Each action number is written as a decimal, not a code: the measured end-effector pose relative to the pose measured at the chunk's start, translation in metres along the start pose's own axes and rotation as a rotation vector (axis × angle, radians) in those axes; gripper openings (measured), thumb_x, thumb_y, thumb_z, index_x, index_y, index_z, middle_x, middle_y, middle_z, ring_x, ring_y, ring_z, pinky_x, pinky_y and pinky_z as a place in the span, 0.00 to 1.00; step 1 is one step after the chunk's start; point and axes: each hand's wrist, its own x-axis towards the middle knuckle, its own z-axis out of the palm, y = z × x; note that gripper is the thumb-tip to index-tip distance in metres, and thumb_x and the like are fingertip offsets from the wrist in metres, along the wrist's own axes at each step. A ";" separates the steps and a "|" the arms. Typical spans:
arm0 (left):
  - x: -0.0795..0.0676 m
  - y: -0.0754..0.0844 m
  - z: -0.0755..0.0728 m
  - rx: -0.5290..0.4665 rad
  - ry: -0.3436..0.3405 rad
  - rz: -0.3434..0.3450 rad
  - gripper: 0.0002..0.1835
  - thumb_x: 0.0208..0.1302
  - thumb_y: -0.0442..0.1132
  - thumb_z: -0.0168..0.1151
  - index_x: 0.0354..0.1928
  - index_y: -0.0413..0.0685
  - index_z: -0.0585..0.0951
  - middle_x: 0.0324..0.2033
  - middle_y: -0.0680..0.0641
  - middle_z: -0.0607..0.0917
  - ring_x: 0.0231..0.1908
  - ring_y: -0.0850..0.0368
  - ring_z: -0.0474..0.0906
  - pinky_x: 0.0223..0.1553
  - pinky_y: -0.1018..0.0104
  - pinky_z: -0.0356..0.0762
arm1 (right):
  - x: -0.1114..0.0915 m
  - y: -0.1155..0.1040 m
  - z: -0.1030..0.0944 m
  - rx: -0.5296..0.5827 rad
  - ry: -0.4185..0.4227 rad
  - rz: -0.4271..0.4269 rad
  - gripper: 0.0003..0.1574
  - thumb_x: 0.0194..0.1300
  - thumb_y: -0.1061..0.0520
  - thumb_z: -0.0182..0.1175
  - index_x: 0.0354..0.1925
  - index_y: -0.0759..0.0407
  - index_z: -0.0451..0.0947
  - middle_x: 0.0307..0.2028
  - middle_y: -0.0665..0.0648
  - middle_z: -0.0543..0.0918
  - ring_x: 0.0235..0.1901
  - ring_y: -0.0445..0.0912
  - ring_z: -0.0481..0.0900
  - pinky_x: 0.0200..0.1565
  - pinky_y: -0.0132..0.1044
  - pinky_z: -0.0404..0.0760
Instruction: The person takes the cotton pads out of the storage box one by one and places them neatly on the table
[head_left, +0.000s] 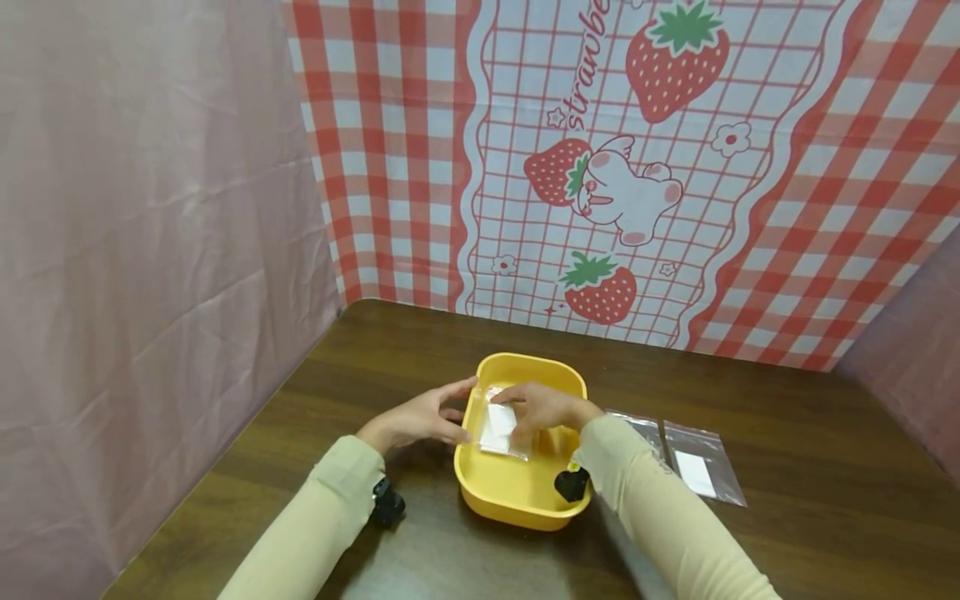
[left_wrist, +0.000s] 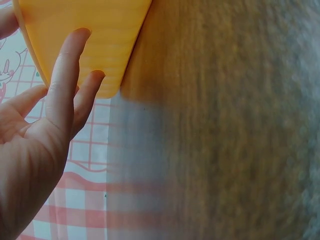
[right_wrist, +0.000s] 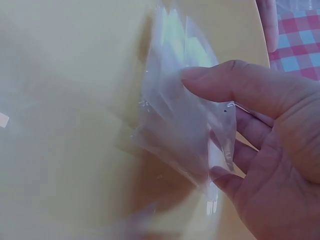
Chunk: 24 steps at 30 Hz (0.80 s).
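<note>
A yellow plastic basin (head_left: 517, 492) stands on the table. My right hand (head_left: 543, 408) reaches into it and pinches small clear plastic bags (right_wrist: 175, 110) with white pieces inside. In the right wrist view the thumb lies over the front of the bags and the fingers are behind them. At the basin's left side, my left hand (head_left: 420, 419) touches the rim and outer wall with spread, nearly straight fingers (left_wrist: 64, 75).
Right of the basin, a clear zip bag (head_left: 705, 462) with a white card lies flat on the wooden table (head_left: 817, 483). Another clear bag (head_left: 641, 429) beside it is partly hidden by the right sleeve. A strawberry-print cloth (head_left: 600, 167) hangs behind the table, and a pink curtain (head_left: 165, 250) at left.
</note>
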 end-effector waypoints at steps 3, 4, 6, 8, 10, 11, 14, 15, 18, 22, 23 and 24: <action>0.000 -0.001 0.000 0.002 0.001 0.002 0.49 0.53 0.23 0.64 0.73 0.48 0.49 0.67 0.38 0.53 0.56 0.42 0.68 0.43 0.56 0.79 | -0.001 0.000 -0.001 -0.025 0.019 -0.006 0.37 0.48 0.64 0.70 0.58 0.64 0.72 0.56 0.59 0.74 0.61 0.56 0.64 0.63 0.52 0.57; 0.000 -0.001 0.000 0.002 0.001 0.002 0.49 0.53 0.23 0.64 0.73 0.48 0.49 0.67 0.38 0.53 0.56 0.41 0.67 0.43 0.56 0.79 | -0.001 -0.001 -0.002 -0.034 0.025 -0.007 0.37 0.48 0.64 0.70 0.58 0.64 0.72 0.56 0.59 0.75 0.60 0.55 0.64 0.63 0.52 0.58; 0.000 -0.001 0.001 0.003 0.004 0.002 0.49 0.52 0.24 0.64 0.73 0.48 0.49 0.67 0.38 0.53 0.56 0.41 0.67 0.43 0.56 0.79 | -0.001 -0.002 -0.003 -0.049 0.038 -0.005 0.36 0.49 0.64 0.69 0.59 0.63 0.72 0.56 0.59 0.75 0.60 0.55 0.65 0.63 0.52 0.58; 0.000 0.000 0.001 0.001 0.008 0.000 0.49 0.52 0.24 0.65 0.73 0.48 0.49 0.67 0.38 0.53 0.56 0.40 0.67 0.43 0.56 0.79 | -0.002 -0.004 -0.004 -0.064 0.051 -0.001 0.36 0.50 0.63 0.69 0.59 0.61 0.72 0.56 0.58 0.75 0.59 0.54 0.66 0.62 0.52 0.59; -0.001 0.000 0.001 0.000 0.011 0.002 0.49 0.52 0.24 0.65 0.73 0.48 0.50 0.67 0.38 0.53 0.56 0.40 0.67 0.43 0.56 0.79 | -0.002 -0.006 -0.006 -0.079 0.066 0.003 0.36 0.51 0.63 0.68 0.59 0.60 0.72 0.56 0.58 0.75 0.58 0.52 0.67 0.62 0.51 0.60; -0.001 0.000 0.002 -0.001 0.011 0.002 0.49 0.52 0.24 0.65 0.73 0.48 0.50 0.67 0.38 0.53 0.56 0.40 0.67 0.43 0.56 0.79 | -0.003 -0.007 -0.007 -0.086 0.073 -0.004 0.36 0.51 0.63 0.68 0.59 0.60 0.72 0.56 0.58 0.75 0.57 0.52 0.68 0.62 0.50 0.61; -0.001 0.001 0.002 0.000 0.013 -0.002 0.49 0.52 0.24 0.65 0.73 0.48 0.50 0.67 0.39 0.54 0.56 0.40 0.68 0.43 0.56 0.79 | -0.003 -0.010 -0.011 -0.098 0.092 -0.034 0.36 0.49 0.64 0.69 0.58 0.61 0.73 0.55 0.59 0.76 0.56 0.52 0.69 0.61 0.49 0.62; -0.001 0.001 0.002 0.002 0.014 -0.004 0.49 0.52 0.24 0.65 0.73 0.48 0.50 0.67 0.39 0.54 0.56 0.40 0.68 0.43 0.56 0.79 | -0.004 -0.010 -0.013 -0.098 0.098 -0.042 0.36 0.48 0.64 0.69 0.58 0.61 0.73 0.55 0.59 0.76 0.56 0.52 0.69 0.61 0.49 0.62; -0.001 0.002 0.003 0.005 0.018 -0.013 0.49 0.52 0.24 0.65 0.73 0.49 0.50 0.67 0.39 0.54 0.56 0.41 0.68 0.43 0.56 0.79 | -0.006 -0.012 -0.017 -0.092 0.114 -0.043 0.36 0.48 0.64 0.69 0.58 0.60 0.73 0.55 0.59 0.76 0.56 0.52 0.69 0.61 0.48 0.62; -0.001 0.001 0.003 -0.003 0.016 -0.014 0.49 0.52 0.24 0.65 0.73 0.48 0.50 0.66 0.39 0.54 0.55 0.40 0.69 0.43 0.56 0.79 | -0.010 -0.015 -0.021 -0.107 0.130 -0.028 0.36 0.50 0.61 0.70 0.59 0.58 0.73 0.57 0.58 0.74 0.57 0.52 0.68 0.61 0.48 0.62; -0.001 0.001 0.003 -0.005 0.014 -0.012 0.49 0.52 0.24 0.64 0.73 0.48 0.50 0.66 0.38 0.53 0.55 0.40 0.69 0.43 0.56 0.79 | -0.011 -0.016 -0.023 -0.121 0.135 -0.025 0.36 0.50 0.60 0.70 0.59 0.56 0.73 0.57 0.57 0.75 0.57 0.52 0.68 0.61 0.48 0.63; -0.001 0.001 0.003 -0.010 0.010 -0.009 0.49 0.52 0.23 0.64 0.73 0.47 0.50 0.66 0.38 0.53 0.55 0.40 0.69 0.43 0.56 0.79 | -0.012 -0.016 -0.023 -0.124 0.139 -0.021 0.36 0.50 0.59 0.70 0.59 0.56 0.73 0.57 0.57 0.75 0.57 0.52 0.68 0.60 0.48 0.63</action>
